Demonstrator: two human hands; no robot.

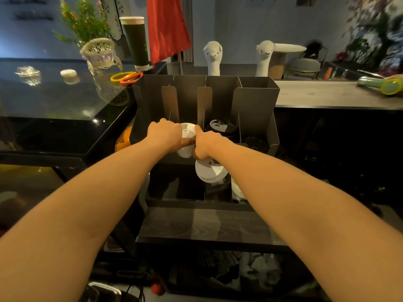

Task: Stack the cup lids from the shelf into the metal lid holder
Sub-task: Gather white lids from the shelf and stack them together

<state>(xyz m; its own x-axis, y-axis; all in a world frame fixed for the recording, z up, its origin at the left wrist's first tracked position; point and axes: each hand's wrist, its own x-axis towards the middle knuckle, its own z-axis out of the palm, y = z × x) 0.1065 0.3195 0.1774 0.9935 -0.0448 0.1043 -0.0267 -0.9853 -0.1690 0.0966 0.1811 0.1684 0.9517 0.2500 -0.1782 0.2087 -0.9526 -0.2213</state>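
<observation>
White plastic cup lids (188, 132), gripped by left hand (165, 135) and right hand (205, 142), seem partly seated in the grey metal holder (255, 99); more white lids (210, 173) wait below.

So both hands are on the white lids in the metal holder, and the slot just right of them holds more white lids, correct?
Not quite. The head view shows black lids in that slot, not white. The rest stands: the left hand and right hand both hold the white lids in the metal holder.
</observation>
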